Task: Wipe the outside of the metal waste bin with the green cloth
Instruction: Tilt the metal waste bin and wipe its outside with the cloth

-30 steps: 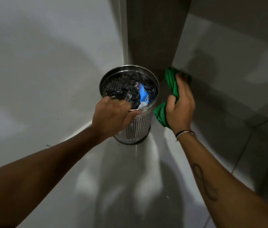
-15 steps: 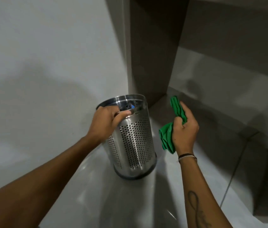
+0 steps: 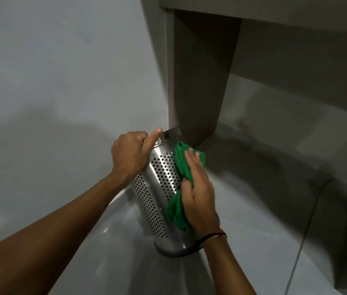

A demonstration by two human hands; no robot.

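Note:
The metal waste bin [image 3: 159,188], a perforated steel cylinder with a dark base ring, stands tilted away from me on the glossy floor. My left hand [image 3: 131,155] grips its top rim, thumb lying along the edge. My right hand [image 3: 198,192] lies flat against the bin's right side and presses the crumpled green cloth [image 3: 182,167] onto the metal. The cloth bunches out above my fingertips and below my palm. The bin's inside is hidden from here.
A white wall [image 3: 51,92] runs along the left. Just behind the bin rises a brown panel [image 3: 200,81], and a low grey ledge [image 3: 285,133] extends to the right. The floor is light tile with a dark grout line [image 3: 304,235].
The bin has tipped further away and its inside went out of sight. My right hand moved left from beside the bin and now presses the green cloth on its side.

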